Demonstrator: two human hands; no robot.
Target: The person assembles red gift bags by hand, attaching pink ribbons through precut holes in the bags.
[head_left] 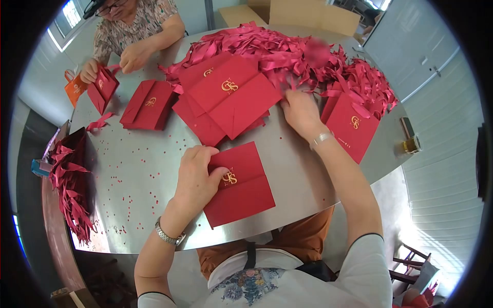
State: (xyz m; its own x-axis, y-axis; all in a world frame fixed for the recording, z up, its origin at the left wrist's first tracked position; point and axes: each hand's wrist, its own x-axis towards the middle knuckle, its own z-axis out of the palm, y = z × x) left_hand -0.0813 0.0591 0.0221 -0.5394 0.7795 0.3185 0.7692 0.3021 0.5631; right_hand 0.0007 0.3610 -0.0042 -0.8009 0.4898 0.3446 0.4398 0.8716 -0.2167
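My left hand (196, 177) grips a flat red paper gift bag (249, 197) with gold lettering, its thumb across the front near the print. The bag lies at a slight angle by the table's front edge. Further out, my right hand (302, 115) is at the near edge of a heap of dark pink ribbons (246, 49). Its fingers are bent together around a strand of ribbon, though the fingertips are partly hidden. Just left of that hand lies a pile of flat red bags (233, 100). Another red bag (354, 126) rests beside my right forearm, ribbon over its top.
Across the metal table (174, 200), a person (136, 36) handles a small red bag (102, 88). A stack of bags (149, 105) stands nearby. Ribbons (69, 187) fill a dark box at left. Red paper dots are scattered about. A small glass jar (412, 145) sits at the right edge.
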